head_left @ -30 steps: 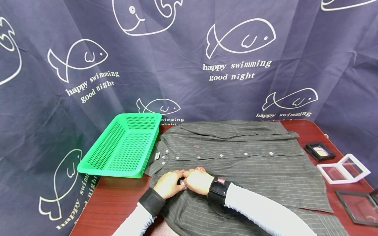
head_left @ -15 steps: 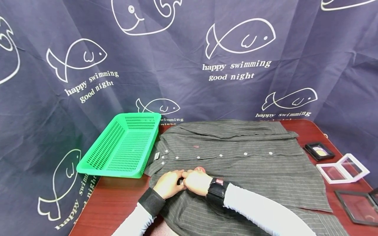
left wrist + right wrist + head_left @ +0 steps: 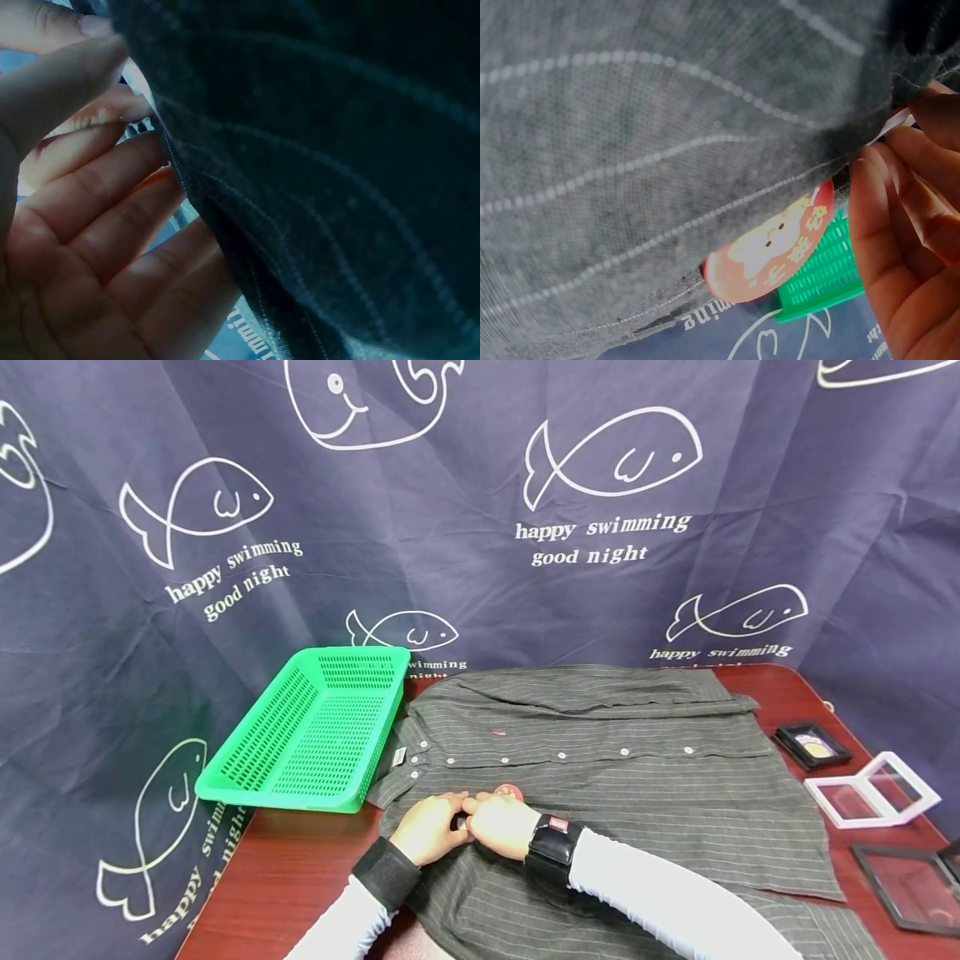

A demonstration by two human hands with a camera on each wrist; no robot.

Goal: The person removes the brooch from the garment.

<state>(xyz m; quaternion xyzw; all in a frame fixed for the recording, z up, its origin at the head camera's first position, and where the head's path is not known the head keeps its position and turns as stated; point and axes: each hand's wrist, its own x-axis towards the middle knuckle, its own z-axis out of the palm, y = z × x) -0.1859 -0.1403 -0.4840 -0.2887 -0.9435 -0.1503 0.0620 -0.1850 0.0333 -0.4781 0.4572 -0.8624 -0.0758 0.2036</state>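
Grey shirt point(image 3: 630, 789), thinly white-striped, shows a row of white buttons point(image 3: 562, 756).

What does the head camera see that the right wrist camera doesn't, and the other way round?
Only the head view shows the white buttons, the black case and the white folding frame. Only the right wrist view clearly shows the cartoon face; it's too small to make out from the head. Both show the striped shirt, the green basket, the round red tag and the right hand.

The shirt point(image 3: 630, 789) is dark grey with pale stripes, the basket point(image 3: 330, 739) green, the tabletop point(image 3: 285, 860) reddish-brown.
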